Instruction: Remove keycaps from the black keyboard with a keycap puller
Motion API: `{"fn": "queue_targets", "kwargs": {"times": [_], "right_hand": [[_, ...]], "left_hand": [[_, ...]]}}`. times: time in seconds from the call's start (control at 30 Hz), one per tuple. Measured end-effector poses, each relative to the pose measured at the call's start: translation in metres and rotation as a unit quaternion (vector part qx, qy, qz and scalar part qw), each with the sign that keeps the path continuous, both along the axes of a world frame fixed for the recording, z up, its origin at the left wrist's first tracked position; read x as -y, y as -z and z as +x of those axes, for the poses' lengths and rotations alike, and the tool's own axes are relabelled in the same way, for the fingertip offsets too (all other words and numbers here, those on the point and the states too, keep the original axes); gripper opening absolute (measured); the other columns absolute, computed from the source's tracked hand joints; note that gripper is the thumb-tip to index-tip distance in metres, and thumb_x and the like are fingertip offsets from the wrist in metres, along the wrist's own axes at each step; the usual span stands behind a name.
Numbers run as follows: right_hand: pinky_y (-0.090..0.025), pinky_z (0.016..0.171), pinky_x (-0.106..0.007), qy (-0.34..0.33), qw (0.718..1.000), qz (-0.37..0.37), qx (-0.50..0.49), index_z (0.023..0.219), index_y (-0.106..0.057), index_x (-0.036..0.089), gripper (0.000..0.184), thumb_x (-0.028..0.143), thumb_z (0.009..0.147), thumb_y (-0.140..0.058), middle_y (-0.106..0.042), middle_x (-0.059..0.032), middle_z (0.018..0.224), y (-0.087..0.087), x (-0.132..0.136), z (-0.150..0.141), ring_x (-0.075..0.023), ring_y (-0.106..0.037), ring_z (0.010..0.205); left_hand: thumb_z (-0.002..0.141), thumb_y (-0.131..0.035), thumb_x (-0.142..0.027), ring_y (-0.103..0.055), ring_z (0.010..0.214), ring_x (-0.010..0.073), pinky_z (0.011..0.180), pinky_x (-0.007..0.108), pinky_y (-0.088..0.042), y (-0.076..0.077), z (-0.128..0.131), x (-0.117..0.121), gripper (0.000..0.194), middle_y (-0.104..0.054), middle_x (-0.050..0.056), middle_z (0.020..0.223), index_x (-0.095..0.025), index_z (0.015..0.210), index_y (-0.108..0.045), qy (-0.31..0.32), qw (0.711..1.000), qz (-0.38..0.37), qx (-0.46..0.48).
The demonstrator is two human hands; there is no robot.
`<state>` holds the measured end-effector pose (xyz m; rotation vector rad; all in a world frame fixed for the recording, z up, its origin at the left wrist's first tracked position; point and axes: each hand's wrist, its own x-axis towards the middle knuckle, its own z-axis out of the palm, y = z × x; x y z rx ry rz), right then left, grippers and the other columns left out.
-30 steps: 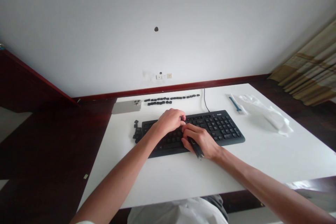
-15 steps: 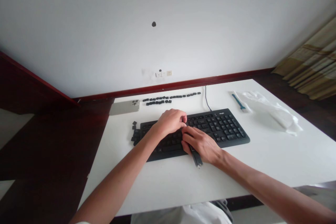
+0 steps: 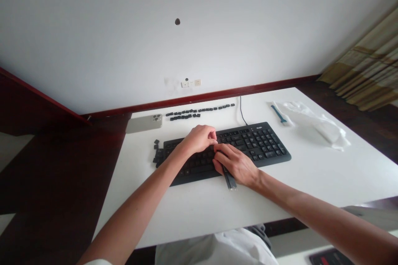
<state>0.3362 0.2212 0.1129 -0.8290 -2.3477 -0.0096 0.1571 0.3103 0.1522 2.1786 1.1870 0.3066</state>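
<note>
A black keyboard lies on the white table, with both of my hands over its middle. My left hand is closed in a pinch above the keys; whatever lies between its fingertips is too small and hidden to tell. Against its fingertips, my right hand is wrapped round a dark narrow tool. The tool's metallic-looking end points towards me past the keyboard's front edge, while its other end is hidden under the fingers. Loose black keycaps lie in a small cluster off the keyboard's left end.
Behind the keyboard, keycaps stand in two rows beside a phone. A cable runs to the back edge. On the right lie a blue brush and a crumpled white plastic bag. The white table extends rightward.
The camera view has shifted slightly, bringing a dark object with red into the bottom right. Both hands stay over the same keyboard area, the right still around the tool.
</note>
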Motion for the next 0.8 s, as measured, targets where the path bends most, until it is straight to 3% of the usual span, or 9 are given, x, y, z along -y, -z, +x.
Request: {"fn": "queue_targets", "kwargs": {"times": [0.6,0.8], "right_hand": [[-0.058,0.079,-0.036,0.005,1.000,-0.014,0.007,0.094,-0.060,0.017,0.009,0.014,0.100,-0.054,-0.066,-0.0119,0.103,-0.0029,0.0017,0.0001,-0.0216,-0.063,0.087],[-0.058,0.079,-0.037,0.004,1.000,-0.014,0.003,0.094,-0.060,0.017,0.011,0.014,0.101,-0.052,-0.066,-0.0126,0.104,0.0002,0.0011,0.0004,-0.0222,-0.064,0.089]], "left_hand": [[0.082,-0.074,-0.017,-0.062,0.069,0.0144,0.063,0.026,-0.041,0.0052,-0.0003,0.0039,0.007,-0.070,-0.002,0.072,-0.020,0.077,-0.072,-0.028,0.999,-0.007,0.029],[0.080,-0.075,-0.017,-0.057,0.064,0.0131,0.060,0.026,-0.037,-0.0007,0.0006,0.0024,0.008,-0.066,-0.004,0.070,-0.022,0.086,-0.074,-0.019,0.999,-0.023,0.020]]}}
